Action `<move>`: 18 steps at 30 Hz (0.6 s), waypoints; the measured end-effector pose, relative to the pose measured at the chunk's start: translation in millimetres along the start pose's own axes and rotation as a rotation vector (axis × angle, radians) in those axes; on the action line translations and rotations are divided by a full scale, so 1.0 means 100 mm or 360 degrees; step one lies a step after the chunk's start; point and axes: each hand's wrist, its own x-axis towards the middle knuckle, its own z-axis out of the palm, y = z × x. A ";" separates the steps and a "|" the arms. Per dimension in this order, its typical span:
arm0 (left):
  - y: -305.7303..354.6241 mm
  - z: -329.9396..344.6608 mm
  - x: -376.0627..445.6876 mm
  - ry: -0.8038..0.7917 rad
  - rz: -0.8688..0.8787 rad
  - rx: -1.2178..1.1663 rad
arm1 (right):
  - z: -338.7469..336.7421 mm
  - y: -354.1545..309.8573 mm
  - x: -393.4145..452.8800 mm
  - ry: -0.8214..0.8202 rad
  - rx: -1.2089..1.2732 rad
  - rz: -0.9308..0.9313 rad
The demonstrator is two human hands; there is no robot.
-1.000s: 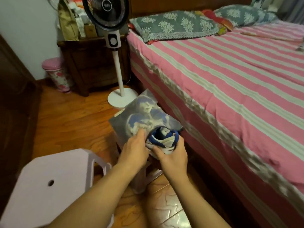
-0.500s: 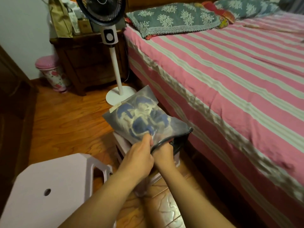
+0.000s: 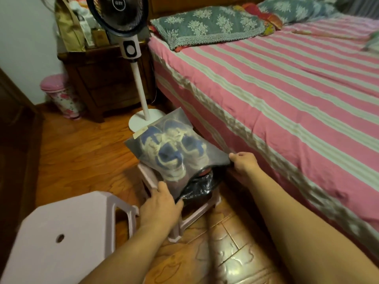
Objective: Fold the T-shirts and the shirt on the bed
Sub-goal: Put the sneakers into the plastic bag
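Dim, warm indoor light with a yellow-green cast. Glare on the glossy floor (image 3: 231, 251) at the bottom. Deep shadow at the left edge and under the bed (image 3: 287, 103). Slight softness throughout; wide-angle bending of straight lines toward the edges.

Bag held between my hands, beside the bed

My left hand (image 3: 159, 203) pinches the near corner of the bag (image 3: 176, 154) and my right hand (image 3: 244, 163) pinches its right corner; shoes (image 3: 168, 150) lie inside it. The bag sits over a small stool (image 3: 190, 216) on the floor (image 3: 82, 156), just left of the bed (image 3: 287, 103). A second stool (image 3: 67, 238) stands nearer me, to the left. Behind the bag stands the fan (image 3: 131, 50), with the nightstand (image 3: 102, 78) behind that and a bin (image 3: 59, 95) further left. Pillows (image 3: 207, 25) lie at the bed's far end.
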 end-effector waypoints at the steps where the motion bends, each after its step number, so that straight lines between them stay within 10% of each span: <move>1: -0.07 -0.01 0.02 0.0010 -0.0001 0.0021 | -0.05 -0.01 -0.14 -0.0009 0.0096 0.0081; 7: -0.63 -0.28 0.04 0.0199 -0.0120 0.0233 | -0.27 0.50 -0.80 -0.0375 0.0072 0.0207; 13: -0.45 -0.06 -0.45 -0.1002 -0.0194 0.0592 | -0.33 0.73 -0.92 -0.0641 0.0063 0.0197; 18: 0.53 0.25 -0.59 -0.1078 -0.0394 -0.1320 | -0.36 0.68 -1.00 -0.0583 -0.0031 0.0192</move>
